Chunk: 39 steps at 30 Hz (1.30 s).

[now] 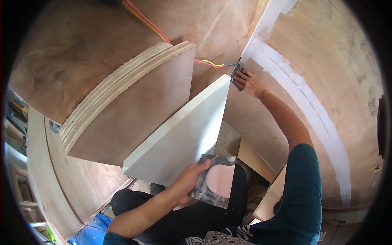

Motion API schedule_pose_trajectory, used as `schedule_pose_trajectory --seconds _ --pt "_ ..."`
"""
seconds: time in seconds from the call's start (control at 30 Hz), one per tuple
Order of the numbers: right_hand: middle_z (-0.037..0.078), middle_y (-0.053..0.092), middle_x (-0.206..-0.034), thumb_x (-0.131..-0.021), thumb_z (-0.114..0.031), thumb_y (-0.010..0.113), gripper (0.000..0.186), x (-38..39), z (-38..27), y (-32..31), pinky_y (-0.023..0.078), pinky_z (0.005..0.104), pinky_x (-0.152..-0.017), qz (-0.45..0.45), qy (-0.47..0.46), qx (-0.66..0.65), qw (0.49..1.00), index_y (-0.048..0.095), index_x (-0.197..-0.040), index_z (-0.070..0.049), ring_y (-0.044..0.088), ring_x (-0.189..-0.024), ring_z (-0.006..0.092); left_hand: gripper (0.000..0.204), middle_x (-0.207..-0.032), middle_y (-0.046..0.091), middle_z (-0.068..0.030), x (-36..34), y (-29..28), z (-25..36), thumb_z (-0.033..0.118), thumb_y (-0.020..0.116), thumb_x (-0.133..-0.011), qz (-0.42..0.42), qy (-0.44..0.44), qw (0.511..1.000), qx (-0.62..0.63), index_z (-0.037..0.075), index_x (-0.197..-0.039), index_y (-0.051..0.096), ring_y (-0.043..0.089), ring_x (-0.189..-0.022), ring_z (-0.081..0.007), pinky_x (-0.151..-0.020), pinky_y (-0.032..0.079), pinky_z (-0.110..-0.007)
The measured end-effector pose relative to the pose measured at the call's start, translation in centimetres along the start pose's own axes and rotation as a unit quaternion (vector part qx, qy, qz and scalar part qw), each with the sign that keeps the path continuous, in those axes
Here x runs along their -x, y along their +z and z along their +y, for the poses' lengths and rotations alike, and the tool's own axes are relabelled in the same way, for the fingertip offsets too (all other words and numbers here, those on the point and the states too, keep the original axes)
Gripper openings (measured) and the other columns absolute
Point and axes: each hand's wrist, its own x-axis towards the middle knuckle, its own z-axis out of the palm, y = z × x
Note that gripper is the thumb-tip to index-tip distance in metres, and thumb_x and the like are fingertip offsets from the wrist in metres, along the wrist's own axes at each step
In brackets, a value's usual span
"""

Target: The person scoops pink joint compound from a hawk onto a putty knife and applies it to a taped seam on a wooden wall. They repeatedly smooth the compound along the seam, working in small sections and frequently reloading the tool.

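My left hand [188,179] grips a dark, smeared, square flat plate [201,188] at its left edge, thumb on top. A smooth mound of pale pink putty [220,179] covers much of that plate. Farther off, my right arm reaches out to the wooden wall. My right hand [252,84] is closed on a small dark flat putty spreader [237,81], its fingers pressed over the face. The spreader sits against the wall near the corner seam, close to the top tip of a white panel [183,132].
Left of the white panel stands a stack of curved plywood pieces [143,106]. Red and yellow wires [210,63] run near the corner. A pale filler band [304,87] curves along the right wall. Cardboard [256,160] lies below, and blue sheeting [92,228] at lower left.
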Motion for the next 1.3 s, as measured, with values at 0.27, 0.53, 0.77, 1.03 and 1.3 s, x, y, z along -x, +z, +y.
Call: schedule_pose_trajectory --seconds 0.27,0.53,0.77,1.03,1.3 --pt "0.001 0.049 -0.145 -0.090 -0.020 0.051 0.041 0.5 -0.7 -4.9 0.028 0.0404 -0.113 -0.021 -0.012 -0.088 0.996 0.059 -0.129 -0.015 0.039 -0.138 0.0210 0.034 -0.096 0.068 -0.0067 0.2 0.2 -0.1 0.033 0.054 -0.099 -0.023 0.027 0.999 0.015 0.001 -0.111 0.059 0.068 -0.080 -0.0148 -0.073 0.058 -0.031" --pt "0.000 0.042 -0.151 -0.092 -0.020 0.047 0.044 2.7 4.9 -4.7 0.024 0.0408 -0.118 0.040 -0.031 -0.013 0.999 0.054 -0.135 -0.014 0.034 -0.142 0.0206 0.035 -0.095 0.068 -0.0076 0.4 0.6 -0.4 0.033 0.054 -0.099 -0.028 0.035 0.999 0.018 0.000 -0.110 0.060 0.068 -0.079 -0.0153 -0.072 0.059 -0.033" --pt "-0.004 0.039 -0.153 -0.095 -0.020 0.042 0.044 1.7 6.1 -3.7 0.019 0.0390 -0.120 0.017 -0.050 0.004 0.999 0.053 -0.137 -0.018 0.029 -0.144 0.0172 0.035 -0.095 0.067 -0.0075 0.9 1.0 -0.5 0.033 0.054 -0.100 -0.004 0.024 0.999 0.025 0.000 -0.110 0.059 0.068 -0.078 -0.0153 -0.071 0.059 -0.033" --pt "-0.005 0.037 -0.154 -0.095 -0.021 0.042 0.044 1.2 6.5 -3.2 0.019 0.0371 -0.119 0.002 -0.048 0.034 0.998 0.052 -0.138 -0.018 0.030 -0.143 0.0157 0.034 -0.094 0.067 -0.0074 0.7 0.5 -0.1 0.032 0.054 -0.100 -0.018 0.022 0.999 0.043 0.000 -0.110 0.059 0.068 -0.080 -0.0152 -0.072 0.058 -0.032" --pt "-0.003 0.047 -0.148 -0.092 -0.023 0.047 0.038 1.1 5.3 -2.8 0.022 0.0395 -0.116 0.008 0.009 0.015 1.000 0.063 -0.126 -0.014 0.033 -0.141 0.0159 0.036 -0.096 0.068 -0.0074 -0.4 -0.2 -0.1 0.035 0.053 -0.100 -0.015 0.021 1.000 -0.015 0.001 -0.112 0.059 0.068 -0.081 -0.0161 -0.076 0.057 -0.033"
